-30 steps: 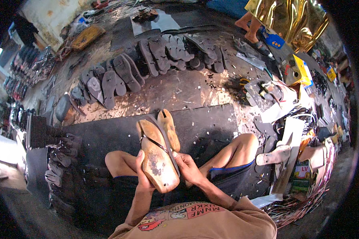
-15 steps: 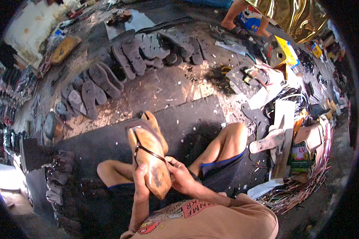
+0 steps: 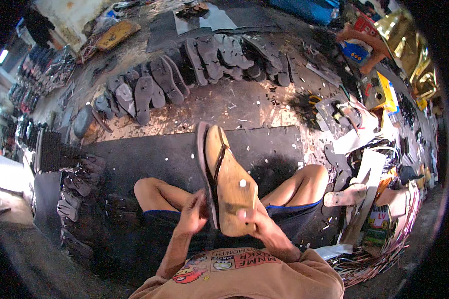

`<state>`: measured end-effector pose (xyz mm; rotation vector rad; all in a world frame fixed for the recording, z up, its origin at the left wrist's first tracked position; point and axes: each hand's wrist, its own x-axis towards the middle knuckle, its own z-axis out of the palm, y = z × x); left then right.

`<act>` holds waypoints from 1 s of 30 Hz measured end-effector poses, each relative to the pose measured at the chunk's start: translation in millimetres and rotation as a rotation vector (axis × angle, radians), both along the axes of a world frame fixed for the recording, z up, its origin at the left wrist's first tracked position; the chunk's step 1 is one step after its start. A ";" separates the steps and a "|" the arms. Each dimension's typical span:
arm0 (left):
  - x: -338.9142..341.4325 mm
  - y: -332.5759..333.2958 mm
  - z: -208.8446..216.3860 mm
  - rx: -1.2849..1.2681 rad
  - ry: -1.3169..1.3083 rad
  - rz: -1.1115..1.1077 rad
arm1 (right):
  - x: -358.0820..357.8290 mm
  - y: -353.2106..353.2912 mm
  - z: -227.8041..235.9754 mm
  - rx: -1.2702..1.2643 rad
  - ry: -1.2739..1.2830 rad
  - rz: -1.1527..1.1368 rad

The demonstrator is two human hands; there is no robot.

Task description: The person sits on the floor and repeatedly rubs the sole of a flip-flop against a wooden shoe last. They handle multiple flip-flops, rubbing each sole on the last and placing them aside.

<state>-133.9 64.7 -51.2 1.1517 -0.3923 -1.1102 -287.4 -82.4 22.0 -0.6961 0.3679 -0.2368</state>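
A wooden shoe last [image 3: 234,187] stands tilted over my lap, toe end away from me, with a pale round spot on its side. A dark thong strap [image 3: 222,158] runs over its front part. Along the last's left side lies a dark sandal sole [image 3: 202,149], seen nearly edge-on. My right hand [image 3: 257,220] grips the heel end of the last, thumb on the wood. My left hand [image 3: 193,215] is at the sole's left edge near the heel, fingers curled together; whatever they pinch is hidden.
Several dark sandal soles [image 3: 165,79] lie in a curved row beyond the black mat [image 3: 134,154]. More soles are stacked at left. On the right are a pale sole [image 3: 344,195], a yellow box [image 3: 382,94] and a bundle of thin strips [image 3: 384,259]. Another person's arm [image 3: 374,50] reaches in at far right.
The last has turned so its side and the sole's edge show. My right hand went from the strap to the last's heel; my left hand left the last for the sole's edge. The view shifted.
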 end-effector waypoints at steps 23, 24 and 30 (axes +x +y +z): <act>78.6 -25.1 -41.7 -0.090 0.513 0.237 | 1.9 20.5 -24.6 -0.229 0.100 0.037; 95.8 -6.1 -64.7 -0.097 0.439 0.311 | 3.3 13.8 -32.9 -0.398 0.051 -0.039; 30.0 -41.1 -9.4 -0.580 0.869 -0.109 | 28.4 -97.4 -132.7 -1.422 0.629 -0.004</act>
